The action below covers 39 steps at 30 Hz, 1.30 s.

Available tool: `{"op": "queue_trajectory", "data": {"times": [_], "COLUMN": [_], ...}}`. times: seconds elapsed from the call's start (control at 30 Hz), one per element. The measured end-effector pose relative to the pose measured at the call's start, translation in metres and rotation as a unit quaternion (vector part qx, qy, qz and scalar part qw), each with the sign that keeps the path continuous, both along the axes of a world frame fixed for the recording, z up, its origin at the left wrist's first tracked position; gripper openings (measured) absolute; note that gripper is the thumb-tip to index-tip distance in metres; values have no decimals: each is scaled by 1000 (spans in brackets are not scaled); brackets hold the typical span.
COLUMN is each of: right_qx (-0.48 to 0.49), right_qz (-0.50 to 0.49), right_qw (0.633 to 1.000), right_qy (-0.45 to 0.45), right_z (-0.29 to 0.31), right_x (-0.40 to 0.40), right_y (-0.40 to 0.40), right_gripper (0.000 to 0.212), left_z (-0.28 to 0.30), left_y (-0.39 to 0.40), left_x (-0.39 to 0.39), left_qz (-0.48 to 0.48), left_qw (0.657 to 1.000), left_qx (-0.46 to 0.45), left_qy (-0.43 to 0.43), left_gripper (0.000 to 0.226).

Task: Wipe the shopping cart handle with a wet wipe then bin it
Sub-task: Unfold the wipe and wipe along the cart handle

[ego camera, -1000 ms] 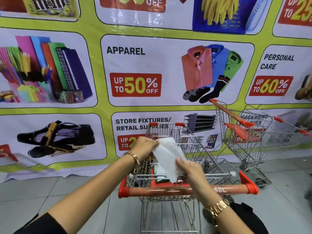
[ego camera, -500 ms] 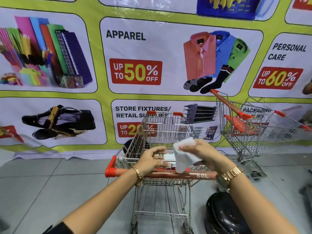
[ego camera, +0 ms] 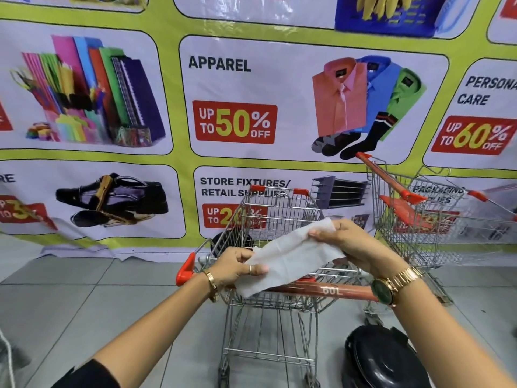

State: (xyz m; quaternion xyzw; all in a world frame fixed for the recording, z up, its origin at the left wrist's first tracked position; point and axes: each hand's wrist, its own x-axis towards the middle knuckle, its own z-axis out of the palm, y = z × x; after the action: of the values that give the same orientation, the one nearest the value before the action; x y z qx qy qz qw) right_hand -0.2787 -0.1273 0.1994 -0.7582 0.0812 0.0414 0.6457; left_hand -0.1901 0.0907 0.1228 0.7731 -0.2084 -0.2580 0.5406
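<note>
Wet wipe [ego camera: 291, 260]: spread open, held just above the cart handle [ego camera: 330, 290]
Left hand [ego camera: 237, 264]: fingers pinched on the wipe's lower-left end
Right hand [ego camera: 349, 242]: fingers pinched on its upper-right end
Progress: wiping not yet begun, as judged
Remaining: wipe handle, then drop wipe in black bin [ego camera: 383, 359] on the floor beside the cart

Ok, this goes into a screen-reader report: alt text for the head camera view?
Two bare hands, left hand and right hand, stretch a white wet wipe open above the orange handle of a wire shopping cart. A sale banner hangs behind.
</note>
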Motion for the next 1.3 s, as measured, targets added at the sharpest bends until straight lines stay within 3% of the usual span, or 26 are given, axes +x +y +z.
{"op": "queue_trajectory", "data": {"times": [0.07, 0.3, 0.4, 0.47, 0.57, 0.63, 0.7, 0.73, 0.83, 1.0, 1.13, 1.23, 1.3], "right_qx": [31, 35, -45, -111, -314, -480, -569, -573, -529, -474, -503, -537, -556], "right_qz": [-52, -141, -179, -209, -248, -268, -294, -299, -265, -185, -171, -161, -149], "right_qw": [998, 988, 982, 971, 915, 835, 768, 763, 805, 858, 847, 828, 817], "right_qy": [5, 42, 33, 34, 47, 33, 8, -8, -45, -74, -16, 17, -7], "right_z": [-11, -53, -73, -85, -97, -103, -103, -102, -106, -124, -141, -143, -143], "right_x": [-2, -14, -14, -12, -10, -12, -15, -14, -8, 10, 36, 55, 62], "right_y": [-2, -5, -4, 0, 7, 13, 20, 26, 45, 84, 120, 155, 169], "right_gripper": [9, 27, 20, 20, 28, 36, 41, 42, 38, 29, 41, 61, 57], "left_z": [-2, -12, -23, -28, -31, -30, -30, -30, -32, -24, -32, -50, -59], "left_y": [6, 18, 15, 9, 2, 0, -3, -3, 1, 20, 39, 48, 51], "left_x": [2, 8, 11, 10, 5, 1, -2, -1, 2, 20, 58, 78, 84], "left_qz": [35, 154, 199, 226, 263, 258, 246, 246, 265, 290, 258, 209, 200], "left_qw": [999, 986, 980, 966, 929, 916, 910, 907, 900, 881, 843, 856, 865], "left_qx": [-10, -39, 16, 71, 162, 203, 232, 238, 237, 237, 339, 377, 396], "left_qy": [3, 41, -22, -104, -203, -231, -241, -246, -251, -289, -327, -284, -235], "left_gripper": [15, 16, 30, 17, 9, 14, 19, 23, 37, 29, 32, 41, 48]}}
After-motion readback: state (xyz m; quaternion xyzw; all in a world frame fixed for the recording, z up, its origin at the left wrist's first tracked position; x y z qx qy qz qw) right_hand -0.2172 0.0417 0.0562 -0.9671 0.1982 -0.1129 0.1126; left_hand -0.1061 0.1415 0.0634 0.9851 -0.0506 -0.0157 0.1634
